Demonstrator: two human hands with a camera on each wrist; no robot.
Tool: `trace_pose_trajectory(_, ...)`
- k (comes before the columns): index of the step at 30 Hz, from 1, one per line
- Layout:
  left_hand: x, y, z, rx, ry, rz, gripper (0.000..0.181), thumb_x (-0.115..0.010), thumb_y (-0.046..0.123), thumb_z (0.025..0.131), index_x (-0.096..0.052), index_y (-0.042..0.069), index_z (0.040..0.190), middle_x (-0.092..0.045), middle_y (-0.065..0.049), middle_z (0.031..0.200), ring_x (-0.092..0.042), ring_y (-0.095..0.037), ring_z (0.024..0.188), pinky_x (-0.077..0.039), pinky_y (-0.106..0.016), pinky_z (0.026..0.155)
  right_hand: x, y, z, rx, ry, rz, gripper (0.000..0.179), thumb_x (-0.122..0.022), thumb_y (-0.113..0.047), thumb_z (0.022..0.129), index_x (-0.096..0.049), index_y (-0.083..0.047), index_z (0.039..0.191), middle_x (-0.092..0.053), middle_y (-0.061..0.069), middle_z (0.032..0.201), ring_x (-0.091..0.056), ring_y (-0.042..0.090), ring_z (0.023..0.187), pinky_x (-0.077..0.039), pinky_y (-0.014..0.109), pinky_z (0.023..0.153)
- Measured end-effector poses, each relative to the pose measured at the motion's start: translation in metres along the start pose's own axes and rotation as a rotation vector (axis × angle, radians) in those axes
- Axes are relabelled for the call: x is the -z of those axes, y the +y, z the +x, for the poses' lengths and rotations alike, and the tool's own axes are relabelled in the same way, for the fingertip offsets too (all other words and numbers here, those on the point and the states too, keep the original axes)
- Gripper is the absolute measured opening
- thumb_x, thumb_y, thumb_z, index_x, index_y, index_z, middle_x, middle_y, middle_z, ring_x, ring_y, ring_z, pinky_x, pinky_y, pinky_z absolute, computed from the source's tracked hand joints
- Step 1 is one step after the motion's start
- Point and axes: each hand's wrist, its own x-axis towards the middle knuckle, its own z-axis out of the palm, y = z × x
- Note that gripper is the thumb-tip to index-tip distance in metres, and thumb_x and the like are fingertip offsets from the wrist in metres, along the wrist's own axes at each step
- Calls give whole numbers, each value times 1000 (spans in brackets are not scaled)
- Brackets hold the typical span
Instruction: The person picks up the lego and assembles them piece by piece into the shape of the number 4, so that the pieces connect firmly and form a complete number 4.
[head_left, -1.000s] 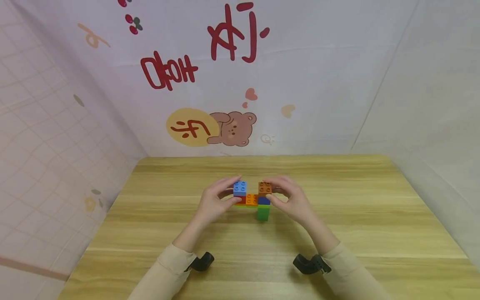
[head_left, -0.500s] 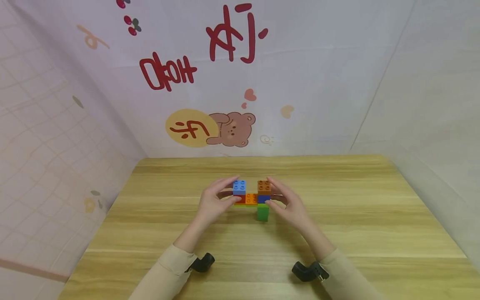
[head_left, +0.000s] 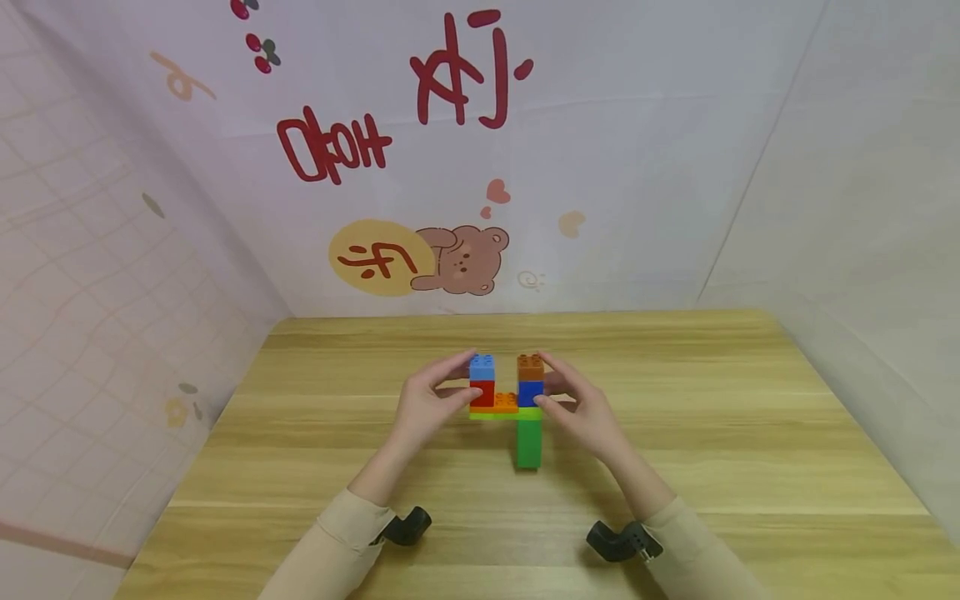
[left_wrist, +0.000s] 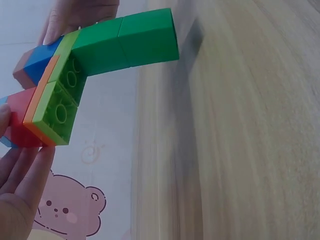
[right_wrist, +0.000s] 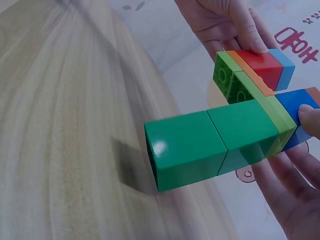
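Between the two hands is a joined structure of toy building bricks. Its left tower has a light blue brick [head_left: 482,367] on a red brick [right_wrist: 260,67]; the right one has a brown brick [head_left: 530,367] on a dark blue brick [head_left: 531,393]. Both towers rise from thin orange [head_left: 506,401] and lime plates [left_wrist: 52,110]. Stacked green bricks [right_wrist: 210,145] hang below the right end, their shadow apart from them on the table. The left hand [head_left: 431,400] pinches the red brick between thumb and fingers. On the dark blue brick, the right hand [head_left: 585,408] has its thumb in front, fingers behind.
A wood-grain tabletop [head_left: 300,467] lies under the hands. Behind it hangs a white cloth [head_left: 645,167] printed with a bear [head_left: 468,260] and red characters. Each wrist carries a black camera mount, left mount [head_left: 407,527] and right mount [head_left: 618,542].
The structure has tilted upright and come up, showing more of its front and the green bricks. The right thumb has shifted down from the brown brick to the dark blue one.
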Motion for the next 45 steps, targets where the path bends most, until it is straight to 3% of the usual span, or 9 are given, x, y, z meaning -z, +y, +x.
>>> trace_pose_trajectory(9, -2, 2, 0, 91, -5, 31, 47, -77, -2, 83, -67, 6, 129, -67, -12, 122, -65, -29, 106, -56, -33, 85, 5, 0, -3, -53, -28, -3, 61, -70, -10, 94, -45, -17, 150, -63, 13, 114, -63, 30, 101, -57, 38, 84)
trace_pose_trajectory(20, 1, 3, 2, 87, -64, 88, 48, -77, 5, 86, -65, 10, 132, -66, -9, 124, -63, -29, 109, -55, -38, 88, 7, -4, -3, -103, -32, -1, 61, -70, -14, 94, -46, -18, 149, -65, 14, 114, -62, 31, 101, -58, 35, 80)
trace_pose_trajectory(24, 0, 1, 2, 129, -82, 116, 52, -76, 5, 87, -63, 15, 136, -63, -9, 129, -64, -33, 109, -57, -39, 86, 7, -4, -2, -114, -23, -8, 60, -71, -15, 93, -47, -18, 148, -66, 14, 112, -63, 30, 100, -59, 35, 79)
trace_pose_trajectory(29, -2, 1, 4, 192, -82, 123, 53, -73, 2, 88, -59, 11, 139, -60, -14, 133, -63, -36, 109, -58, -37, 82, 8, -3, -1, -134, -13, -17, 59, -72, -16, 92, -49, -19, 147, -67, 12, 110, -63, 28, 100, -58, 32, 80)
trace_pose_trajectory(37, -2, 4, 5, 196, -74, 105, 52, -74, 5, 88, -62, 15, 137, -63, -11, 130, -63, -33, 108, -58, -37, 82, 8, -5, 1, -152, -11, -25, 58, -73, -18, 92, -50, -17, 145, -68, 11, 108, -62, 26, 98, -54, 35, 87)
trace_pose_trajectory(41, -5, 1, 6, 188, -67, 130, 51, -75, 7, 88, -62, 15, 137, -64, -10, 127, -65, -30, 104, -58, -36, 82, 9, -6, 1, -207, -21, -20, 58, -72, -19, 93, -49, -14, 146, -66, 14, 112, -62, 28, 101, -52, 41, 92)
trace_pose_trajectory(45, -10, -7, 8, 238, -66, 137, 51, -73, 7, 89, -60, 11, 138, -65, -14, 124, -67, -30, 102, -58, -36, 80, 11, -4, 2, -297, -40, -30, 59, -70, -23, 94, -47, -11, 147, -64, 16, 116, -60, 30, 105, -53, 39, 89)
